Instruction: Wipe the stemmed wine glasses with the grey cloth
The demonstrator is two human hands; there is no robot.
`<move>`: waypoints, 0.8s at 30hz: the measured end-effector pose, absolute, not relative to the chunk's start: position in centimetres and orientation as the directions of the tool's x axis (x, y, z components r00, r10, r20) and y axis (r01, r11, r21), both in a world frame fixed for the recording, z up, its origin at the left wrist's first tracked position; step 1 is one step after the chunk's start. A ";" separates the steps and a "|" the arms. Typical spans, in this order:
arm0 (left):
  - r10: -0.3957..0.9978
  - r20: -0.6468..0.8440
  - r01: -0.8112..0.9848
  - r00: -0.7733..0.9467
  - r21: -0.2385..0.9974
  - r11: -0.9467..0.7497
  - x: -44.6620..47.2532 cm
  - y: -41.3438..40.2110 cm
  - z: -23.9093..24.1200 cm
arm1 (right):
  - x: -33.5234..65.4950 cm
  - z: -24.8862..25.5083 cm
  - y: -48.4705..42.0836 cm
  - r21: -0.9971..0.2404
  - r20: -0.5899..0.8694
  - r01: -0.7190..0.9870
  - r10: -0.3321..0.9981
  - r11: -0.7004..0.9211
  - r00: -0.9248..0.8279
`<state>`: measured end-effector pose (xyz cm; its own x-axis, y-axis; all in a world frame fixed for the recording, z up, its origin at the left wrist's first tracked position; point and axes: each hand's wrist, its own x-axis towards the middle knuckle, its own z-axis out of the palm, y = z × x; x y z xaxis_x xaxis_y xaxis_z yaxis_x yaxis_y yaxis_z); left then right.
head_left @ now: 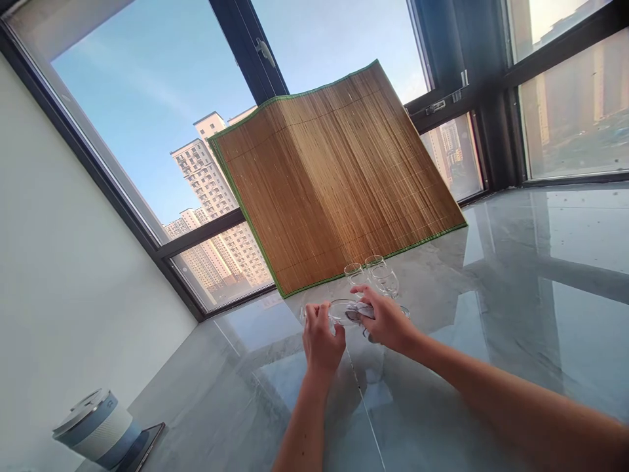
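My left hand (323, 337) is curled around the left side of a clear glass vessel (340, 303), whose round rim shows between my two hands. In my right hand (388, 321) is a small bunched greyish-white cloth (362, 311), pressed at the right side of that rim. My right fingers wrap over the cloth, with the index finger lifted. Just beyond my hands stand two clear drinking glasses, the left glass (352, 271) and the right glass (384, 278). Some clear glass edges show around my right hand, but my fingers hide most of them.
Behind the glasses a bamboo mat (339, 177) with green edging leans against the window. A blue and white lidded cup (98, 429) stands on a dark flat phone-like object (142, 449) at lower left. The glossy grey tiled surface (221, 393) meets a white wall.
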<state>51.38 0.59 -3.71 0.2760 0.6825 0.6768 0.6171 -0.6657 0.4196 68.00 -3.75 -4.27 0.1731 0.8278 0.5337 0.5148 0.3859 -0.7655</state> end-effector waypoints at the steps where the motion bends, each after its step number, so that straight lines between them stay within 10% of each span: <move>1: 0.682 0.672 0.605 0.289 0.424 -0.674 51.4 0.6 -3.7 | 68.0 -4.2 -3.7 -0.828 0.485 0.411 0.855 0.382 0.184; 6: 0.674 0.660 0.508 0.332 0.477 -0.717 51.6 0.7 -3.9 | 68.2 -3.0 -4.3 -0.951 0.305 -0.012 0.948 0.308 0.090; 17: 0.865 0.387 0.164 0.321 0.876 -0.453 53.4 -0.5 -4.2 | 70.4 0.6 -5.9 -0.828 0.437 -0.282 0.873 0.484 0.215; 24: 0.748 -0.026 -0.255 0.663 0.932 0.259 55.3 -2.5 -5.1 | 76.3 -1.2 -2.7 -0.768 0.535 0.397 0.164 0.503 0.829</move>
